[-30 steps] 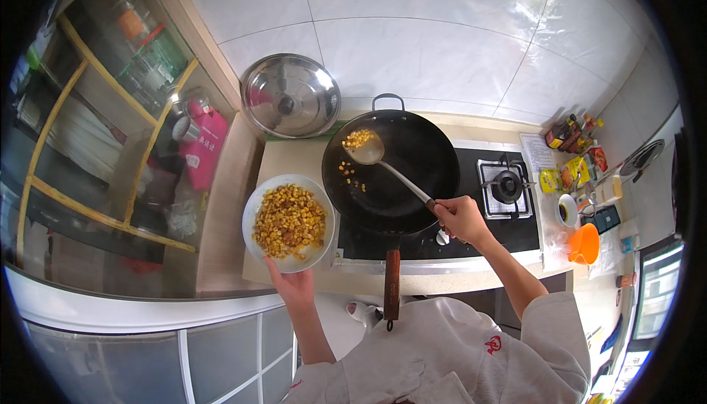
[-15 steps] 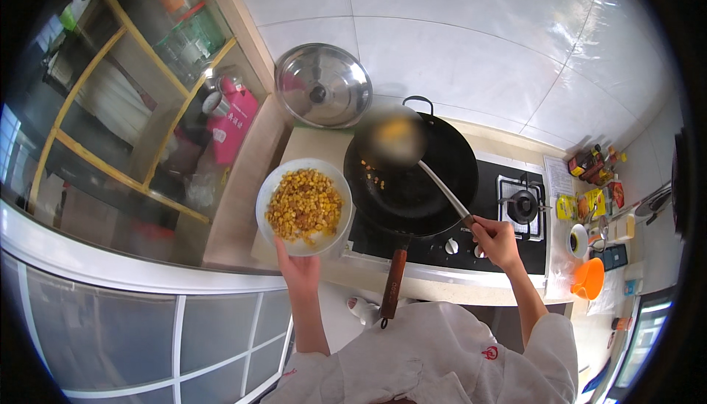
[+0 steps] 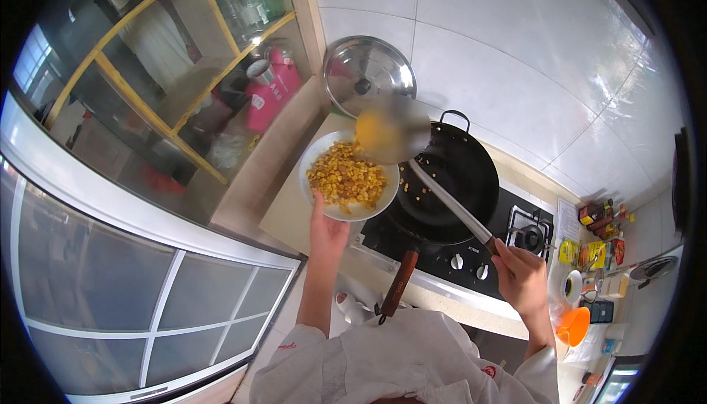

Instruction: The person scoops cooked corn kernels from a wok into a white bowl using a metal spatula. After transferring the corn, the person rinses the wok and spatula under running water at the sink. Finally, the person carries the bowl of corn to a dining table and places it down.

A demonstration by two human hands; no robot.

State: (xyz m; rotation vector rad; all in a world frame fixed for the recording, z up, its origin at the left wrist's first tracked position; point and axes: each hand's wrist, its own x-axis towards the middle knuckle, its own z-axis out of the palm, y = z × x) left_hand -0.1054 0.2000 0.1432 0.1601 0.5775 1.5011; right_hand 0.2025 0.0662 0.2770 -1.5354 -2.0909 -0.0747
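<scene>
My left hand (image 3: 328,233) holds a white bowl (image 3: 305,176) from its near side, over the counter left of the wok. Yellow corn kernels with small brown bits (image 3: 345,177) fill much of it. My right hand (image 3: 521,279) is closed round the handle end of a long metal ladle (image 3: 458,209). The ladle's head is blurred, with yellow in it, and overlaps the bowl's far right edge. Below and to the right stands a black wok (image 3: 456,183) on the hob, with a few kernels left on its inner left side.
A steel lid (image 3: 368,72) leans on the tiled wall behind the bowl. The wok's wooden handle (image 3: 400,285) points toward me. A second burner (image 3: 529,239), sauce bottles (image 3: 600,214) and an orange container (image 3: 573,326) are at right. A glass-fronted cabinet (image 3: 140,95) stands left.
The ladle's head has moved left from above the wok to the bowl's far right edge, yellow food in it. My view has turned, shifting the scene in the picture.
</scene>
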